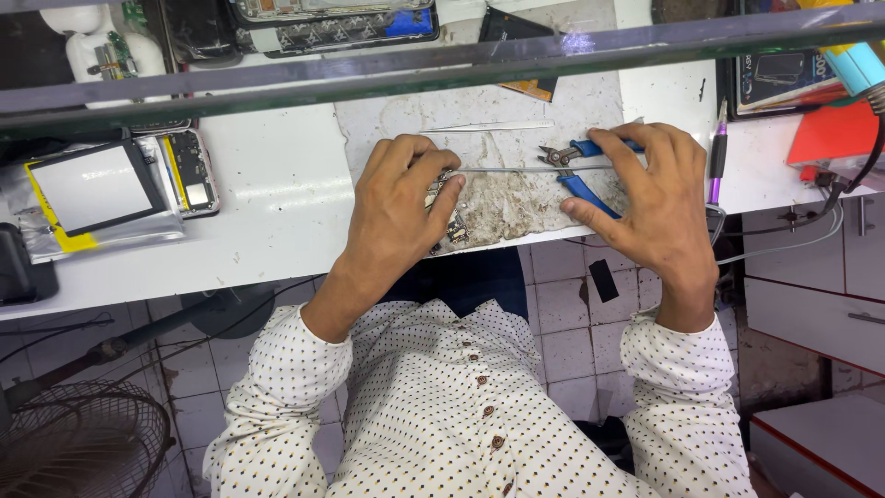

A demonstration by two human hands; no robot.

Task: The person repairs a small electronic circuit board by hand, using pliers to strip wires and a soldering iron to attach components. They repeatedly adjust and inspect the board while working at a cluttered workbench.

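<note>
My left hand (398, 198) rests palm down on a small circuit board (449, 214) lying on a stained work mat (502, 120); its fingers pinch one end of long thin tweezers (516, 169). My right hand (650, 198) grips blue-handled cutting pliers (576, 175), whose jaws point left and meet the tweezers. A second thin metal tweezer (489, 126) lies loose on the mat just beyond the hands.
A white bench (277, 198) carries an opened phone (191, 171) and a phone screen on a silver bag (92, 189) at left. A purple-tipped tool (718, 157), cables and a red box (834, 134) sit at right. A metal rail (442, 65) crosses above. A fan grille (78, 443) stands on the tiled floor.
</note>
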